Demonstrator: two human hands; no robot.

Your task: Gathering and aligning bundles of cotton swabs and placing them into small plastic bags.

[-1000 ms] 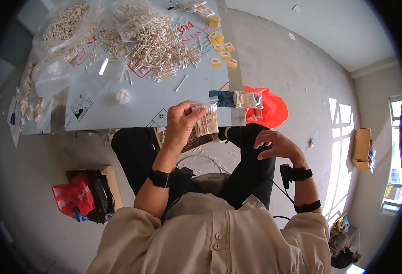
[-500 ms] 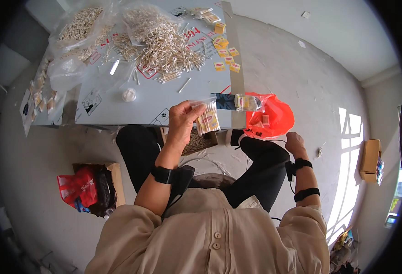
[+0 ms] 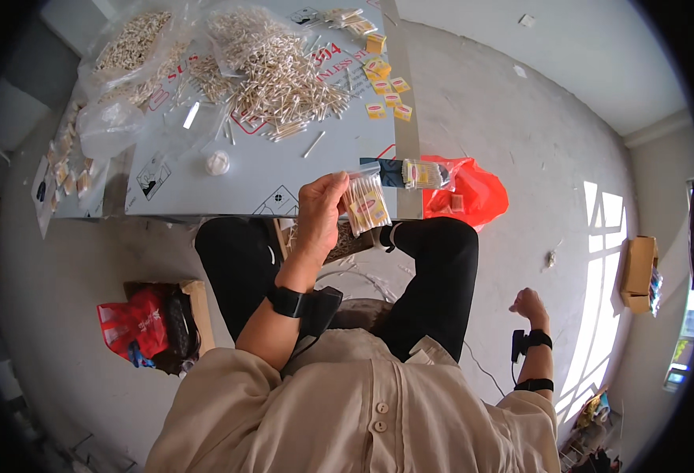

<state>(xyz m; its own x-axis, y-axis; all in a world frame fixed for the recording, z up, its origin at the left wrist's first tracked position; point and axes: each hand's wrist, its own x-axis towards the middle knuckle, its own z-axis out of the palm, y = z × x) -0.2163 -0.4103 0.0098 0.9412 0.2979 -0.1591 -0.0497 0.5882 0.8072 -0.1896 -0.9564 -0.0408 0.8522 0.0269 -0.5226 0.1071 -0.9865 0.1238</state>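
Note:
My left hand pinches the upper left edge of a small clear bag of cotton swabs above the table's near edge. A yellow label shows through its plastic. Low and far to the right, away from the table, my right hand hangs with fingers curled in; anything inside them is hidden. Another bag of cotton swabs lies at the table's right corner, on a dark patterned strip. Beside it hangs an orange-red plastic bag. A big heap of loose cotton swabs covers the table's far middle.
Several yellow cards lie along the right table edge. A round white container stands near the front. Large clear bags of swabs fill the far left. A box with a red bag sits on the floor at left, a cardboard box at right.
My right hand has moved down and right, away from the orange-red bag. My left hand has shifted slightly right with the swab bag. My right knee has swung inward.

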